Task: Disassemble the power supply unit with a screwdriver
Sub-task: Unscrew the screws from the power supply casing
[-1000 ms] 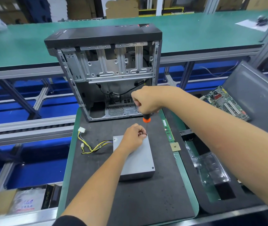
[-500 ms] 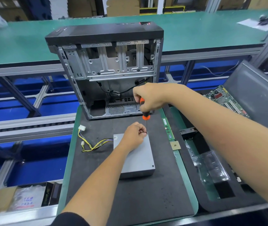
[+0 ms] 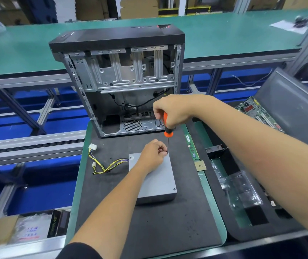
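A: The power supply unit (image 3: 152, 181) lies flat on the dark foam mat (image 3: 149, 227), just in front of the open PC case (image 3: 123, 81). The right hand (image 3: 172, 111) is wrapped round the orange screwdriver (image 3: 166, 128), which stands upright with its tip at the unit's far right corner. The left hand (image 3: 152, 155) has its fingers curled in a pinch around the shaft's tip — whether it holds a screw there is too small to tell.

B: Risks?

A: Likely cam-out. If the tip isn't seated square, it could skid off the head and into the left fingertips, which sit right at the bit. A loosened screw could also roll off the lid; a small dark speck (image 3: 110, 158) on the mat near the wire harness (image 3: 104, 163) may be one already out.

B: Room to move?

A: Tight behind, since the case's bottom rail is near the screwdriver hand. On the right, a RAM stick (image 3: 191, 146) and a CPU (image 3: 200, 165) lie along the mat's green edge, just beside the unit — a swinging elbow could knock them. The near part of the mat is open, so that looks like the best place to slide the unit.
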`<state>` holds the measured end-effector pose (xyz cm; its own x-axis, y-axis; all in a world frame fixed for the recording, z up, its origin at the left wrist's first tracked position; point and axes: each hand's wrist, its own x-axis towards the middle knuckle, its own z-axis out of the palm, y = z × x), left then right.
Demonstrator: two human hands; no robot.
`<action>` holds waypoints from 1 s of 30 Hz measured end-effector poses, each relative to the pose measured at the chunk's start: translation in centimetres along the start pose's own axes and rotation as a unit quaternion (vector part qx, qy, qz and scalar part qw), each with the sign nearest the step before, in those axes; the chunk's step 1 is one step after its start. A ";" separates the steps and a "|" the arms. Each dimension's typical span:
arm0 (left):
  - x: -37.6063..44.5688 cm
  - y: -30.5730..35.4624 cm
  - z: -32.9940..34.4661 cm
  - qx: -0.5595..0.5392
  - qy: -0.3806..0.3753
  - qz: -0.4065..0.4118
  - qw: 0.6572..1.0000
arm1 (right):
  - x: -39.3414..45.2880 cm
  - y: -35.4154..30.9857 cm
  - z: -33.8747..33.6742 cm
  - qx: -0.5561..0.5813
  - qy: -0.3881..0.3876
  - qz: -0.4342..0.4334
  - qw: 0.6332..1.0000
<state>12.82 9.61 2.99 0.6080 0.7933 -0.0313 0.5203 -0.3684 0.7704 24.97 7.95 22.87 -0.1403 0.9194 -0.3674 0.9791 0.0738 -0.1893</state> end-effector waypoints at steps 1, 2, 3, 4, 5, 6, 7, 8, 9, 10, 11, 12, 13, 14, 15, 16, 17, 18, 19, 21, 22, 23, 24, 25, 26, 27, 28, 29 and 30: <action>0.0 0.0 0.0 0.001 0.001 0.001 1.000 | -0.1 0.1 0.1 0.004 0.004 0.001 1.000; 0.0 0.0 0.1 0.000 0.003 0.001 1.000 | 0.0 0.2 0.3 0.002 0.012 0.005 1.000; 0.0 -0.1 0.1 -0.001 0.004 0.001 1.000 | 0.0 0.2 0.5 -0.005 0.023 0.018 1.000; 0.0 -0.1 0.1 -0.003 0.005 0.001 1.000 | 0.1 0.3 0.7 -0.033 0.035 0.035 0.998; 0.0 -0.1 0.2 -0.003 0.005 0.000 1.000 | 0.2 0.3 0.8 -0.077 0.046 0.049 0.995; 0.0 -0.2 0.2 -0.001 0.004 -0.001 1.000 | 0.3 0.4 0.9 -0.107 0.056 0.057 0.991; 0.1 -0.2 0.2 0.001 0.002 -0.002 1.000 | 0.4 0.5 1.0 -0.110 0.064 0.055 0.990; 0.1 -0.2 0.2 0.002 0.002 -0.002 1.000 | 0.5 0.5 0.9 -0.095 0.057 0.049 0.993; 0.1 -0.2 0.2 0.002 0.002 -0.002 1.000 | 0.4 0.5 0.8 -0.071 0.044 0.034 0.996; 0.1 -0.2 0.2 0.002 0.002 -0.003 1.000 | 0.4 0.5 0.6 -0.048 0.029 0.016 0.998; 0.1 -0.2 0.2 0.003 0.002 -0.003 1.000 | 0.2 0.4 0.5 -0.028 0.018 -0.001 0.999; 0.1 -0.2 0.2 0.005 0.001 -0.003 1.000 | 0.1 0.4 0.3 -0.011 0.011 -0.008 1.000; 0.1 -0.2 0.2 0.006 0.001 -0.004 1.000 | 0.0 0.3 0.3 -0.001 0.011 -0.013 1.000; 0.1 -0.2 0.2 0.005 0.001 -0.003 1.000 | 0.0 0.2 0.4 -0.001 0.016 -0.008 1.000; 0.1 -0.2 0.3 0.000 0.003 -0.002 1.000 | 0.2 0.1 0.6 -0.013 0.026 0.002 1.000; 0.0 -0.3 0.3 -0.007 0.006 0.001 1.000 | 0.4 0.1 0.7 -0.030 0.038 0.020 0.999; -0.1 -0.3 0.4 -0.017 0.010 0.003 1.000 | 0.4 0.0 0.7 -0.051 0.045 0.043 0.997; -0.2 -0.3 0.4 -0.029 0.015 0.004 0.999 | 0.4 0.0 0.6 -0.068 0.037 0.059 0.995; -0.3 -0.4 0.3 -0.040 0.021 0.005 0.999 | 0.5 0.1 0.5 -0.076 0.024 0.059 0.995; -0.3 -0.5 0.4 -0.056 0.031 0.006 0.998 | 0.6 0.5 0.4 -0.049 0.013 0.036 0.998; -0.3 -0.6 0.4 -0.058 0.035 0.008 0.998 | 0.5 0.6 0.4 -0.022 0.010 0.021 0.999; -0.3 -0.6 0.5 -0.057 0.038 0.010 0.998 | 0.4 0.5 0.3 -0.002 0.004 0.008 1.000; -0.4 -0.5 0.5 -0.054 0.040 0.011 0.998 | 0.2 0.5 0.3 0.009 0.001 0.002 1.000; -0.4 -0.5 0.5 -0.048 0.041 0.012 0.998 | 0.2 0.5 0.3 0.013 0.006 -0.001 1.000; -0.4 -0.6 0.6 -0.039 0.042 0.017 0.998 | 0.1 0.4 0.5 0.014 0.012 0.001 1.000; -0.3 -0.6 0.6 -0.027 0.043 0.023 0.998 | 0.2 0.4 0.6 0.015 0.016 0.010 1.000; -0.3 -0.6 0.6 -0.016 0.045 0.030 0.998 | 0.2 0.4 0.6 0.000 0.018 0.028 0.999; -0.4 -0.6 0.5 -0.011 0.049 0.034 0.998 | 0.3 0.4 0.6 -0.035 0.019 0.045 0.998; -0.4 -0.6 0.5 -0.009 0.053 0.036 0.998 | 0.3 0.4 0.6 -0.072 0.016 0.056 0.996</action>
<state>12.55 9.28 2.28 0.5762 0.8123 0.0903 0.4668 -0.4178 0.7795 25.24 8.07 22.14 -0.0258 0.9365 -0.3497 0.9996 0.0220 -0.0147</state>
